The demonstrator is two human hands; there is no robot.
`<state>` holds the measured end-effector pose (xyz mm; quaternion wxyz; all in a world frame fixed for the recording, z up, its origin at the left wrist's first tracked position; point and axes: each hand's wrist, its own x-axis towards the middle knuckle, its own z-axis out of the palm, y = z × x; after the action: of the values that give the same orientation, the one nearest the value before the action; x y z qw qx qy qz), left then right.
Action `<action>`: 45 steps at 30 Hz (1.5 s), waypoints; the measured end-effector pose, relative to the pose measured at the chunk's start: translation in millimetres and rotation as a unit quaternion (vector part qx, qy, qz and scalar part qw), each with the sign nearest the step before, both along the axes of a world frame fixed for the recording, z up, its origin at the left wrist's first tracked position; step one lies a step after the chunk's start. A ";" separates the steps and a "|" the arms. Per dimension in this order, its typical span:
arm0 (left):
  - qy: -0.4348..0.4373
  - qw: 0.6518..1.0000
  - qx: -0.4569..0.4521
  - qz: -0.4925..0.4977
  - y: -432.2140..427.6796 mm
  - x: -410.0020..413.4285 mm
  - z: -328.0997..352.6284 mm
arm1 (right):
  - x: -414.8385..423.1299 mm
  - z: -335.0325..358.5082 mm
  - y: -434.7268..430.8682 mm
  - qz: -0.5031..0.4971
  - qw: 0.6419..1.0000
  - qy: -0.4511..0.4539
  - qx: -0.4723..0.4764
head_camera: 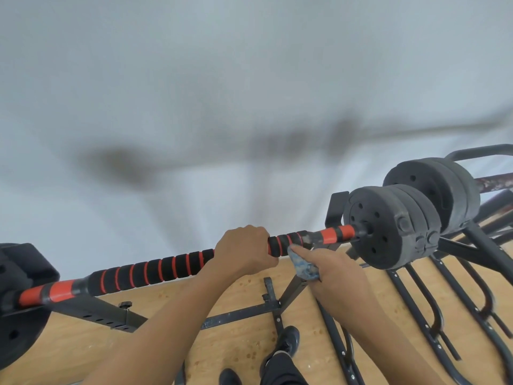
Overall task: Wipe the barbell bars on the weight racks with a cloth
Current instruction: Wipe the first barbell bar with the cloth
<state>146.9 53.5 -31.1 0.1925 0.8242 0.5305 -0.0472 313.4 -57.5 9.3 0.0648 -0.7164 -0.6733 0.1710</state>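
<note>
Both grips held: left grip (244, 251) the barbell bar (155, 269), right grip (341, 276) the cloth (304, 269); forceful wiping risked unseating the bar.

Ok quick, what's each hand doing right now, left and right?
Left hand: closed, gripping the barbell bar.
Right hand: closed, holding the cloth just under the bar.

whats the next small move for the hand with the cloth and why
Probably bring the right hand up a little so the cloth wraps the bar, then rub toward the weight plates. The cloth sits just under the bar beside a worn grey patch, and the left hand grips the bar, steadying it.
</note>
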 end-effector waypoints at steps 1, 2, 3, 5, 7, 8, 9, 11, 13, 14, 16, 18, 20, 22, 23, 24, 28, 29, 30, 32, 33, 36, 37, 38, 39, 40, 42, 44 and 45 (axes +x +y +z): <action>0.006 1.000 0.016 0.000 -2.3 0.2 0.9 | 2.3 4.5 4.2 -0.005 1.000 0.020 0.016; 0.011 0.999 0.032 -0.001 -4.2 0.2 1.5 | 3.2 8.2 12.7 -0.003 0.999 0.033 0.034; 0.015 0.999 0.047 -0.001 -5.7 0.0 1.7 | 0.8 12.4 24.1 0.002 0.998 0.040 0.051; 0.015 0.997 0.072 -0.002 -8.6 0.3 1.2 | -10.2 13.4 46.0 0.008 0.997 0.036 0.065; 0.020 0.996 0.092 -0.010 -10.5 0.8 -0.2 | -26.9 5.5 54.0 0.023 0.999 -0.012 0.048; 0.027 0.995 0.098 -0.013 -11.0 1.1 -0.7 | -33.1 -1.1 52.2 0.023 0.998 -0.036 0.036; 0.036 0.994 0.106 -0.017 -11.0 1.2 -2.0 | -36.6 -7.0 46.5 0.011 0.999 -0.038 0.026; 0.052 0.990 0.132 -0.028 -11.1 2.3 -5.7 | -33.5 -18.1 31.3 -0.008 1.000 -0.018 0.020; 0.062 0.986 0.151 -0.034 -11.8 2.2 -8.1 | -26.7 -25.4 18.7 0.004 0.999 -0.028 0.022; 0.061 0.986 0.152 -0.031 -12.2 2.0 -8.5 | -25.2 -27.8 11.9 0.009 0.999 -0.025 0.026; 0.055 0.987 0.148 -0.025 -12.4 2.0 -7.9 | -23.5 -29.9 -0.5 0.008 0.999 -0.005 0.032; 0.043 0.989 0.140 -0.019 -13.8 1.8 -8.5 | -19.7 -32.4 -12.3 0.002 0.999 0.010 0.035; 0.023 0.991 0.133 -0.014 -13.8 -1.2 -9.5 | -15.2 -28.9 -17.0 -0.010 0.999 0.027 0.035; 0.000 0.994 0.107 -0.025 -11.5 -6.1 -8.1 | -13.0 -18.1 -8.5 -0.036 0.998 0.051 0.032; -0.008 0.996 0.087 -0.035 -9.3 -9.0 -6.8 | -12.1 -10.7 -0.2 -0.050 0.996 0.064 0.038; -0.009 0.997 0.069 -0.042 -7.5 -12.1 -4.8 | -12.6 -2.7 9.7 -0.063 0.994 0.077 0.049; 0.040 0.995 0.078 -0.041 -2.8 -23.3 -0.8 | -32.1 8.1 44.1 -0.016 0.997 0.048 0.062; 0.046 0.995 0.078 -0.035 -1.6 -24.6 -1.1 | -40.5 2.8 48.5 0.004 0.999 0.026 0.047; 0.049 0.996 0.074 -0.033 -0.7 -25.2 -0.6 | -46.9 -4.8 49.5 0.016 0.999 0.004 0.030; 0.050 0.996 0.066 -0.041 0.4 -24.9 0.3 | -52.7 -17.3 44.8 0.006 1.000 0.001 0.019; 0.052 0.995 0.072 -0.048 -0.4 -24.4 0.5 | -51.3 -22.2 38.3 -0.002 1.000 0.005 0.020; 0.052 0.989 0.123 -0.065 -5.2 -24.4 -3.4 | -43.3 -31.2 17.9 -0.005 0.999 0.005 0.038; 0.049 0.988 0.129 -0.064 -6.0 -25.1 -4.6 | -41.4 -35.3 12.7 -0.001 0.999 0.005 0.046; 0.047 0.989 0.128 -0.061 -5.8 -25.9 -5.6 | -40.8 -39.5 7.4 0.001 0.999 0.005 0.049; 0.043 0.990 0.124 -0.060 -5.0 -26.8 -6.3 | -40.1 -43.3 -0.8 -0.002 0.999 0.012 0.040; 0.041 0.990 0.119 -0.057 -4.3 -27.3 -6.3 | -39.0 -44.4 -9.7 -0.007 0.999 0.019 0.029; 0.038 0.991 0.117 -0.055 -4.8 -26.9 -5.9 | -30.1 -49.8 -26.1 -0.016 0.999 0.047 0.010; 0.039 0.990 0.124 -0.059 -7.2 -26.3 -6.0 | -19.2 -49.4 -30.1 -0.023 0.994 0.104 0.019; 0.040 0.989 0.129 -0.059 -8.3 -26.2 -5.9 | -13.8 -46.2 -23.7 -0.027 0.990 0.126 0.050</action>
<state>120.6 45.2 -37.1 0.0603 0.8693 0.4900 -0.0229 299.5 -81.1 -36.8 0.1891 -0.7027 -0.6480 0.2246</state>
